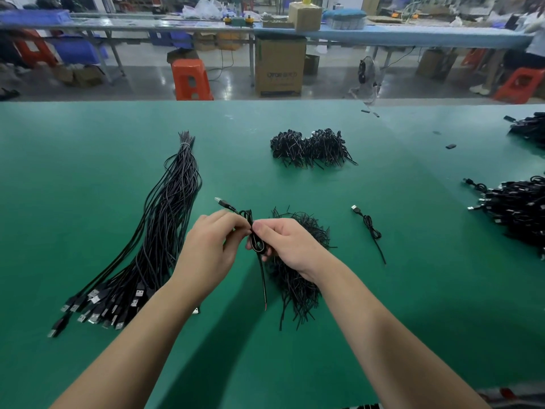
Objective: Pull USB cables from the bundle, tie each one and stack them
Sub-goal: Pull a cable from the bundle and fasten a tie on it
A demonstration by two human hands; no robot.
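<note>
Two hands meet over the middle of the tabletop (pixel 88 160), and between them I hold one coiled cable (pixel 256 242) raised above the green surface. My left hand (pixel 208 249) pinches the coil from its side, fingers curled toward the plug end (pixel 221 203), which points away to the far left. My right hand (pixel 290 246) grips the coil from the other side, thumb pressed at the waist where a tie would go. The coil's long axis runs nearly toward me, with its bare tail (pixel 262 286) hanging down to the near edge. Both hands are equally close; the waist sits between their fingertips. I judge the tying is in progress. The bundle (pixel 153 231) lies toward the left edge, plugs nearest me. One finished cable (pixel 370 228) lies right of my hands, well apart.
</note>
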